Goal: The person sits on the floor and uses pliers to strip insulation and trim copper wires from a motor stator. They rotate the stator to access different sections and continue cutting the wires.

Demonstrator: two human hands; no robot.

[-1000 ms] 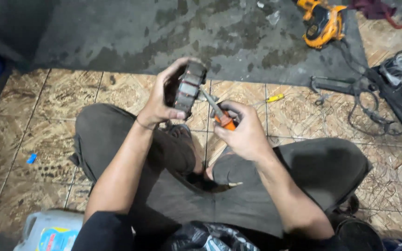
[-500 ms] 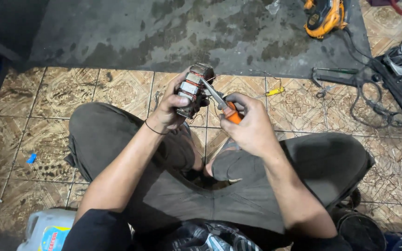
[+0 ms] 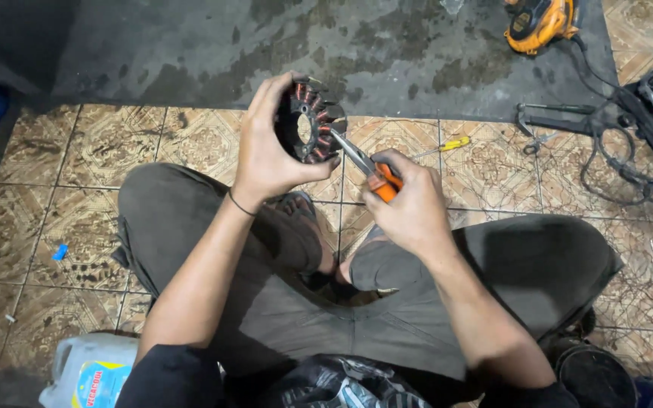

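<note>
A round stator ring with copper-coloured coils around its rim is held up in the left hand, the fingers being wrapped over its back edge and the thumb pressed under its lower side, so that this grip is clamped on the ring. The ring is raised above the knees, over the seam where the patterned floor tiles meet a stained grey concrete strip. A pair of orange-handled pliers is gripped in the right hand, the fingers being closed tightly around the handles; the metal nose is pointed up and to the left and is set against the lower right edge of the ring, at the coils. Whether a wire is pinched in the nose cannot be told. Crossed legs in dark grey trousers are seen beneath both hands. On the tiles beyond the right hand a small yellow-handled tool is laid, and farther right a tangle of black cables. A yellow and black power tool is seen at the top edge, and a white plastic jug at the lower left
</note>
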